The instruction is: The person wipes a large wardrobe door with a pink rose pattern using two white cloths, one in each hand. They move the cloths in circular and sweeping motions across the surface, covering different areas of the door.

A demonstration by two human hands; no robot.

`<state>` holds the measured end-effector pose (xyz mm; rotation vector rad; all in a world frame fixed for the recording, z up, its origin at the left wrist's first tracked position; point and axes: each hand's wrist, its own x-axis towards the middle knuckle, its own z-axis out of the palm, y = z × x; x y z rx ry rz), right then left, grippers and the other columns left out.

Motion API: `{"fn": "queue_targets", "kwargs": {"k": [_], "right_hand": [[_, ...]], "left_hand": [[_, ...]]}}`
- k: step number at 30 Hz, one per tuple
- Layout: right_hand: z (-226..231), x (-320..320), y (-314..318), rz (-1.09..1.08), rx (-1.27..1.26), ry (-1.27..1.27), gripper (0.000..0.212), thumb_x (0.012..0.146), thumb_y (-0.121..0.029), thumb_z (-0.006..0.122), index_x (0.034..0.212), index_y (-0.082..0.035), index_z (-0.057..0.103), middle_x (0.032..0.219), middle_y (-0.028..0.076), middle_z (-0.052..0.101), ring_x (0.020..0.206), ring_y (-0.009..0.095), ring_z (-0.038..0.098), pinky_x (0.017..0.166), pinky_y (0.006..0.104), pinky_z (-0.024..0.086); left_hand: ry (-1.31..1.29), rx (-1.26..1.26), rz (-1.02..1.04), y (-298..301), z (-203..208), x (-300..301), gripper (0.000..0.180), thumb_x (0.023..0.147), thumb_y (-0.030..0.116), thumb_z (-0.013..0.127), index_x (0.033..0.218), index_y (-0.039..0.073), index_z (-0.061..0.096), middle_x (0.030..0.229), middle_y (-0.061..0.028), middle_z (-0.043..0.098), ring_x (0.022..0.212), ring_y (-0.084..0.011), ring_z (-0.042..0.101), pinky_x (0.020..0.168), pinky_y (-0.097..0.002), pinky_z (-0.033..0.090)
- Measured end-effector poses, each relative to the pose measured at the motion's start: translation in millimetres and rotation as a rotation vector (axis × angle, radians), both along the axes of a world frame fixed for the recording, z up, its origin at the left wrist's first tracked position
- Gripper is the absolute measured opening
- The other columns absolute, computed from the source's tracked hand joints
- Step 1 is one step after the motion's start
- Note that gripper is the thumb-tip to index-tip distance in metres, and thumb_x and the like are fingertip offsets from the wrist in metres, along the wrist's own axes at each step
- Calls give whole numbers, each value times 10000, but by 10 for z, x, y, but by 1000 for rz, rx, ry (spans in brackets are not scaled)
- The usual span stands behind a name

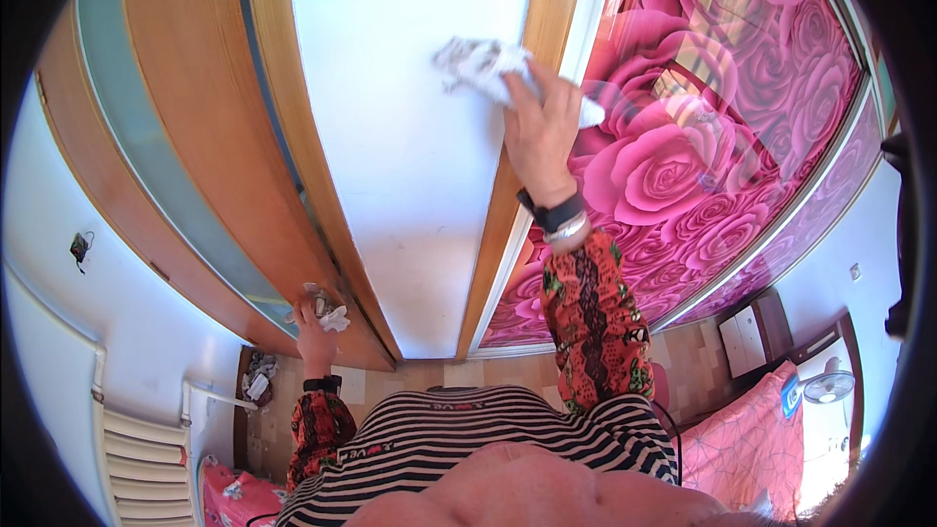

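My right hand (pixel 543 132) is raised and presses a crumpled white cloth (pixel 478 66) with greyish patches against the white wall panel (pixel 410 146). Its fingers are closed over the cloth, and one end sticks out to the right past the wooden trim. Lower on the left, my left hand (pixel 314 340) is at the edge of the wooden door (pixel 210 88), by the metal door handle (pixel 312 289). A small white crumpled cloth (pixel 334 318) shows at its fingers, which look closed around it. Whether they also grip the handle is hard to tell.
Right of the panel stands a glossy wardrobe (pixel 673 171) with pink rose prints. A bed with a pink cover (pixel 747 429), a fan (pixel 828 385) and a dark-framed cabinet (pixel 752 337) are at lower right. A white radiator (pixel 146 468) is at lower left.
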<state>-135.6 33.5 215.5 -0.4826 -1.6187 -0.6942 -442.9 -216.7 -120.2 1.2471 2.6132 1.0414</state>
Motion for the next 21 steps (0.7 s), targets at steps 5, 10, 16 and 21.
{"fn": "queue_targets", "kwargs": {"k": [5, 10, 16, 21], "right_hand": [[115, -189, 11, -26, 6, -10, 395, 734, -5, 665, 1113, -111, 698, 1182, 117, 592, 1008, 322, 551, 838, 433, 447], [-798, -347, -167, 110, -26, -192, 298, 761, -48, 691, 1059, -59, 709, 1234, 125, 593, 1083, 315, 553, 904, 418, 462], [-1399, -194, -337, 200, -259, -312, 308, 746, -19, 694, 1053, -46, 700, 1228, 115, 588, 1077, 320, 551, 916, 428, 470], [-1416, -2, -493, 216, -413, -216, 397, 707, 54, 678, 1092, -42, 684, 1227, 126, 583, 1056, 339, 548, 893, 433, 479]], "left_hand": [[90, 317, 66, -181, 13, 162, 571, 791, 43, 676, 1331, 64, 490, 1431, -196, 453, 1175, -449, 552, 934, -486, 501], [54, 688, -116, -168, 504, 186, 408, 814, -32, 634, 1214, 24, 574, 1252, -176, 574, 1109, -378, 575, 982, -428, 456], [242, 1051, -248, 327, 1790, 528, 432, 808, -14, 690, 1228, -3, 589, 1259, -174, 576, 1166, -331, 566, 1025, -397, 435], [477, 1235, -263, 822, 2902, 692, 421, 835, 6, 702, 1241, 2, 591, 1299, -174, 561, 1195, -342, 547, 1029, -411, 438]]}}
